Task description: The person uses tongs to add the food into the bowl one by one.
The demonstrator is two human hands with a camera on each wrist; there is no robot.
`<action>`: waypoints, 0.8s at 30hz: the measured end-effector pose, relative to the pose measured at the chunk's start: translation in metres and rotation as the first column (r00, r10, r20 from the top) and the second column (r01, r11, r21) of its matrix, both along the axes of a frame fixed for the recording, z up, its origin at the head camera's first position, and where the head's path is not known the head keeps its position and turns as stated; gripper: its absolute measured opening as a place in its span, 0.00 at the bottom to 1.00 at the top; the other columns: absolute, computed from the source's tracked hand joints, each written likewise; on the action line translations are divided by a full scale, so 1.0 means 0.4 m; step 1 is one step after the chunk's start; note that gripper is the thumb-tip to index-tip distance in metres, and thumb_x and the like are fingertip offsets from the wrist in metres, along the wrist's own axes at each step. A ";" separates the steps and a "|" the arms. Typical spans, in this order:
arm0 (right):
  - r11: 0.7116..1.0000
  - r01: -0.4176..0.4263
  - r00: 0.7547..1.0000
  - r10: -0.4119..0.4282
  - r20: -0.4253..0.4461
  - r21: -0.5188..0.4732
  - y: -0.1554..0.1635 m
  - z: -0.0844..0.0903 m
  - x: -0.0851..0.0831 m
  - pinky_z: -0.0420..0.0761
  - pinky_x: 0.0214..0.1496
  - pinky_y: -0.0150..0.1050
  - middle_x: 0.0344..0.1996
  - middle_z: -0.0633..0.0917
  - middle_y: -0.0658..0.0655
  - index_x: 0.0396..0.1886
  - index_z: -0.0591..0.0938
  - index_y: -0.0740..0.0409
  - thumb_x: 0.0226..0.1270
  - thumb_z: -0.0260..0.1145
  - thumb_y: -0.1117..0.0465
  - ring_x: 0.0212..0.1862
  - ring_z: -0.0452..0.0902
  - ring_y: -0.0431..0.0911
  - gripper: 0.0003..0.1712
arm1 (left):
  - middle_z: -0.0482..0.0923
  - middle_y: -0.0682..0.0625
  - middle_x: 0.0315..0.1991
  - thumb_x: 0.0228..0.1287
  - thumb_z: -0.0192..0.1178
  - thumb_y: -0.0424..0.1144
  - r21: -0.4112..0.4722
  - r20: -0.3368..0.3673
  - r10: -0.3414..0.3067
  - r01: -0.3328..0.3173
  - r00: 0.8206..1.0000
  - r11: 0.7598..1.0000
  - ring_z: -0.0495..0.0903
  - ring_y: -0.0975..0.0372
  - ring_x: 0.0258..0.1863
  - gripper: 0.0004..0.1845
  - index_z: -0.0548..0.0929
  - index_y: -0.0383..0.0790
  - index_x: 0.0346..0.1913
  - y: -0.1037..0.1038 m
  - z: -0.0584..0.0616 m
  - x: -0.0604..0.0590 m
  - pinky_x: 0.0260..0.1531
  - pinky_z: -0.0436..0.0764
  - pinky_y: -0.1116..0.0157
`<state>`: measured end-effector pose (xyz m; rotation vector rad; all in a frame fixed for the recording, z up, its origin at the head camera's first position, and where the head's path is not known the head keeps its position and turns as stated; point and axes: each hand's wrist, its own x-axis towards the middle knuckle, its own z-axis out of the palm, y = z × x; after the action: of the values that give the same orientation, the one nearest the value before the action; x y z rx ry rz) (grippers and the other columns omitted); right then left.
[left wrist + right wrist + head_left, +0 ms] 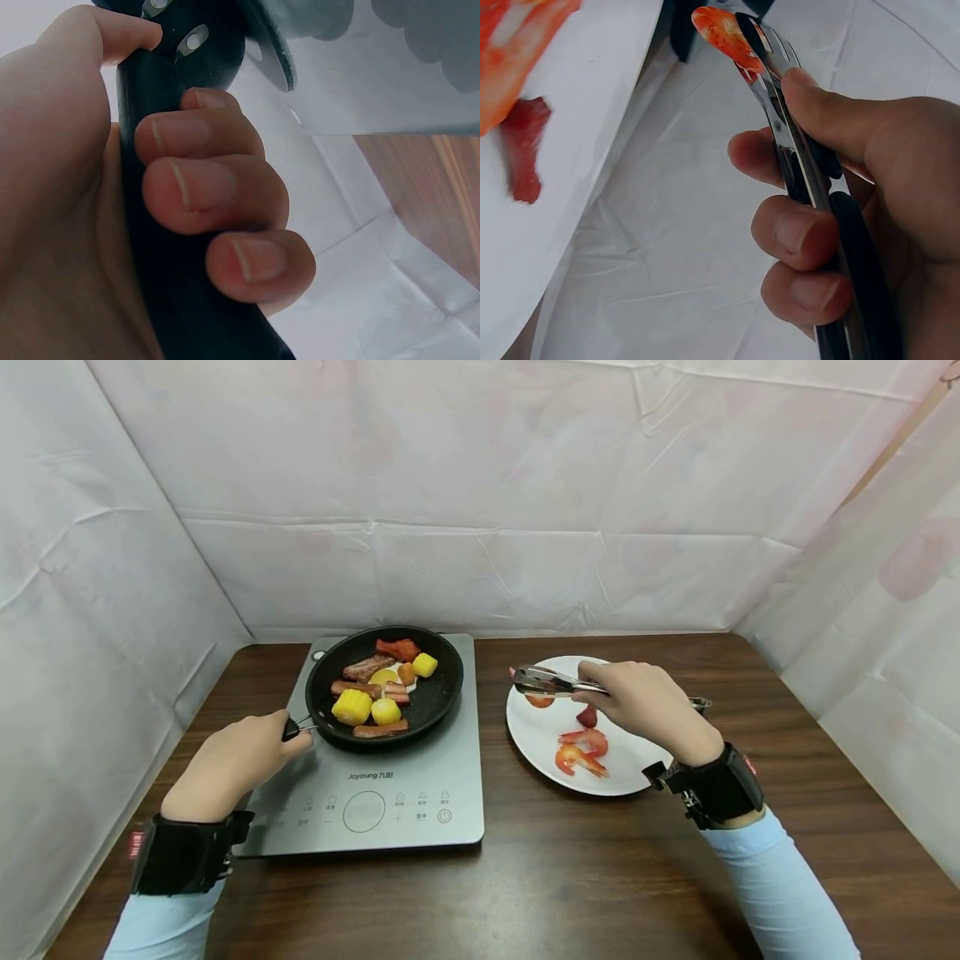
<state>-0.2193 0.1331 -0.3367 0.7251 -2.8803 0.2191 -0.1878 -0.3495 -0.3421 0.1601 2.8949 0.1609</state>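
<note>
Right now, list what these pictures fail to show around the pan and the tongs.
- Pan handle: head view, the left hand covers it.
- Plate: head view, the right hand hides its right part.
- Cooktop panel labels: head view, too small to read.
- Food in the tongs: right wrist view, cut off by the top edge; kind unclear.

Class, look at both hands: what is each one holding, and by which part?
The left hand grips the frying pan by its black handle. The right hand grips the metal tongs along their arms; their tips pinch a shrimp.
</note>
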 end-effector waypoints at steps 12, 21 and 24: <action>0.997 -0.063 0.995 0.059 -0.082 -0.045 -0.085 0.031 -0.027 0.63 0.25 0.38 0.16 0.66 0.46 0.32 0.72 0.49 0.71 0.66 0.46 0.22 0.64 0.43 0.17 | 0.78 0.23 0.55 0.73 0.49 0.54 -0.024 0.006 0.009 -0.009 1.000 1.000 0.82 0.46 0.40 0.39 0.70 0.17 0.65 -0.001 -0.005 -0.001 0.40 0.81 0.43; 0.988 -0.126 0.987 0.115 -0.115 -0.095 -0.165 0.036 -0.052 0.63 0.26 0.38 0.19 0.69 0.46 0.35 0.74 0.49 0.72 0.65 0.45 0.23 0.66 0.43 0.15 | 0.78 0.22 0.56 0.72 0.50 0.54 -0.024 -0.008 0.019 -0.020 1.000 1.000 0.82 0.46 0.39 0.38 0.70 0.17 0.65 0.005 -0.003 0.000 0.42 0.81 0.42; 0.985 -0.141 0.987 0.131 -0.096 -0.103 -0.187 0.035 -0.061 0.63 0.27 0.38 0.20 0.70 0.46 0.35 0.73 0.49 0.73 0.64 0.45 0.24 0.67 0.43 0.15 | 0.78 0.22 0.55 0.72 0.50 0.54 -0.026 -0.007 0.022 -0.022 1.000 0.999 0.82 0.46 0.39 0.38 0.70 0.17 0.65 0.009 -0.001 -0.004 0.42 0.81 0.42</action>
<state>-0.2437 0.0581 -0.3228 0.8883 -2.7126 0.3503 -0.1894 -0.3458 -0.3424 0.1244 2.9051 0.1273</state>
